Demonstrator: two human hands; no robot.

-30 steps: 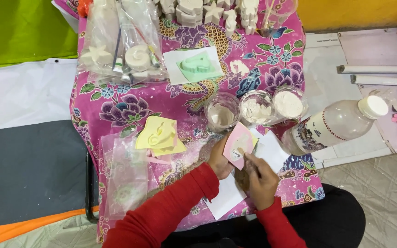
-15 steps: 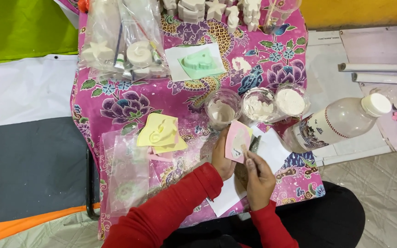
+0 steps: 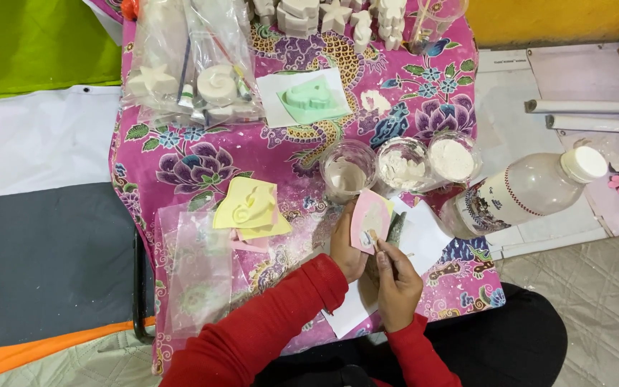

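Pink mould (image 3: 369, 219) held upright in left hand (image 3: 347, 247), above white paper (image 3: 424, 240) at near edge of worktop (image 3: 202, 161). Right hand (image 3: 397, 281) pinching small tool against its face; grip narrow. Filling judged partly done. Counted: three clear cups (image 3: 401, 163), one bottle (image 3: 524, 192), one green mould (image 3: 312, 99), two yellow moulds (image 3: 250, 209).

Left hand (image 3: 347, 247) gripping, right hand (image 3: 395, 276) pinching, red-sleeved forearms converging.

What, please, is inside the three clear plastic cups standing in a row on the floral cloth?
Left cup: beige liquid. Middle cup: lumpy white paste. Right cup: white powder. Their bottoms are covered.
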